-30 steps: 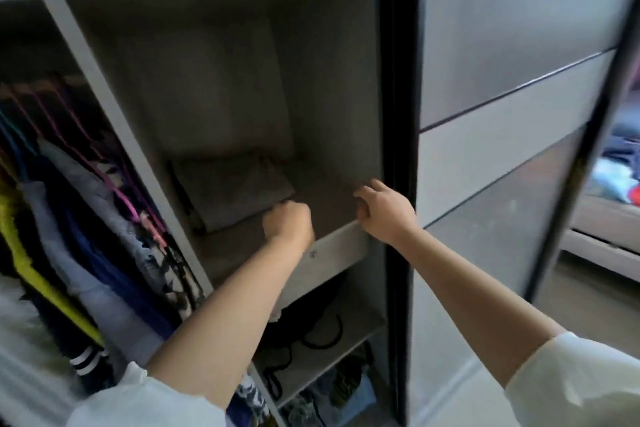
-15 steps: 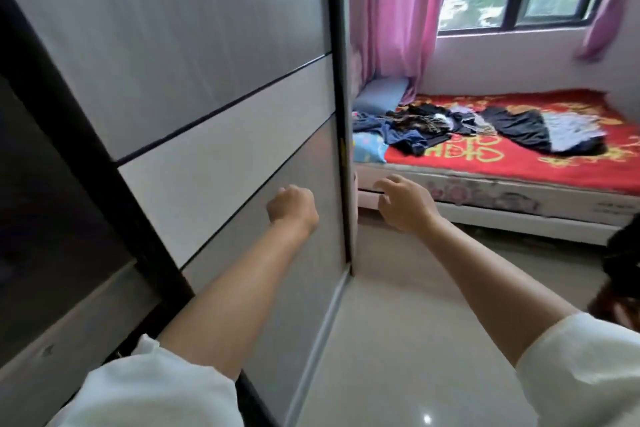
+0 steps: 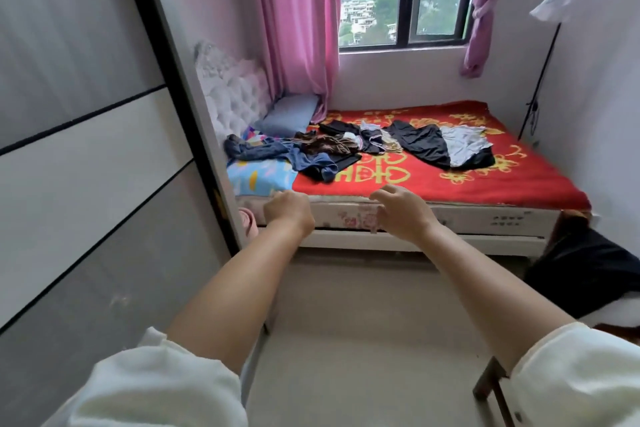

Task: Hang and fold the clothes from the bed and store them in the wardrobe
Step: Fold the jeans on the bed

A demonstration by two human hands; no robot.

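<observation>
The wardrobe (image 3: 86, 149) door filled the left. The left hand (image 3: 289, 211) was curled into a fist, holding nothing; the right hand (image 3: 401, 210) hung loosely curled, empty too. Both hovered apart, short of the bed (image 3: 485, 184), with the clothes (image 3: 363, 146) strewn beyond them, untouched.

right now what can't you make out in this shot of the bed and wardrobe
Head view only:
- Wardrobe interior: hidden behind its sliding door.
- Clothes pile: the garments overlap, so their count and types are unclear.
- Left hand fingers: curled away behind its back.
- Dark object at the right edge: cut off, unidentifiable.
</observation>
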